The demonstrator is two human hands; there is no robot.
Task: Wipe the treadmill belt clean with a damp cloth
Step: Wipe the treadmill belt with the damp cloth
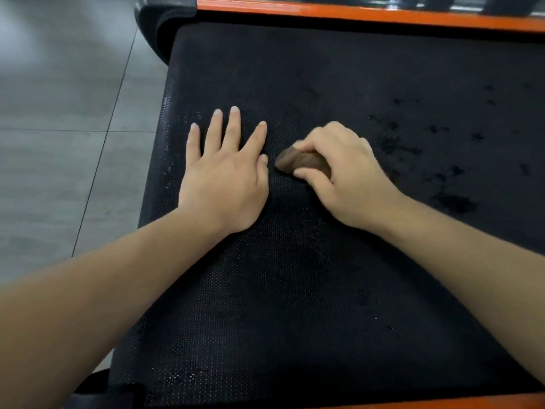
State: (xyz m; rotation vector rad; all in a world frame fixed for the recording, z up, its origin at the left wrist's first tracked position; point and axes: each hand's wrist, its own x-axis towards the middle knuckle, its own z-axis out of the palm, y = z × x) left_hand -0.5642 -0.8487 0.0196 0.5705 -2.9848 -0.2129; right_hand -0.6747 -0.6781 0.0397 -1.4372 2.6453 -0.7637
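The black textured treadmill belt (309, 290) fills most of the view. My left hand (227, 175) lies flat on the belt near its left end, fingers straight and spread. Just to its right, my right hand (339, 175) grips a small bunched brown cloth (298, 162), pressing it against the belt; only the cloth's left end shows past my fingers. Darker wet-looking blotches (442, 160) mark the belt to the right of my right hand.
Orange side rails run along the far edge (368, 14) and the near edge (472, 402) of the belt. A black end cover (159, 28) sits at the far left corner. Grey tiled floor (59, 128) lies to the left.
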